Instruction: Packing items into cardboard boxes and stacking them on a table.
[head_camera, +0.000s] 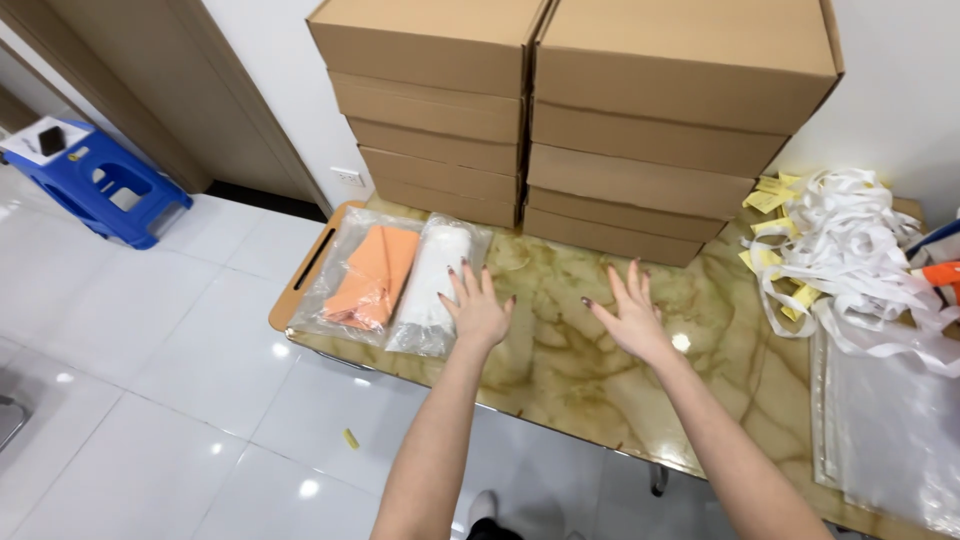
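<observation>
While both hands hover over the marble-pattern table (560, 370), status as follows:

Left hand (478, 308): fingers spread wide, palm down, holding nothing; fingertips at the right edge of the white bagged item (432, 285), touching or just above it, cannot tell which.

Right hand (630, 318): fingers splayed, empty; above bare table, apart from any item.

Bagged so far: two clear bags side by side at the table's left end; orange bagged item (368, 275) leftmost, white one just beside it.

Boxes: two stacks of flat cardboard boxes (575, 120) against the wall, all closed; contents hidden.

Remaining stock, judged: pile of empty clear bags (890, 420) at right edge; heap of white ribbon strips with yellow tags (850, 250) behind it; suggests more packing left than done.

Floor: blue step stool (100, 180) well apart, left.
</observation>
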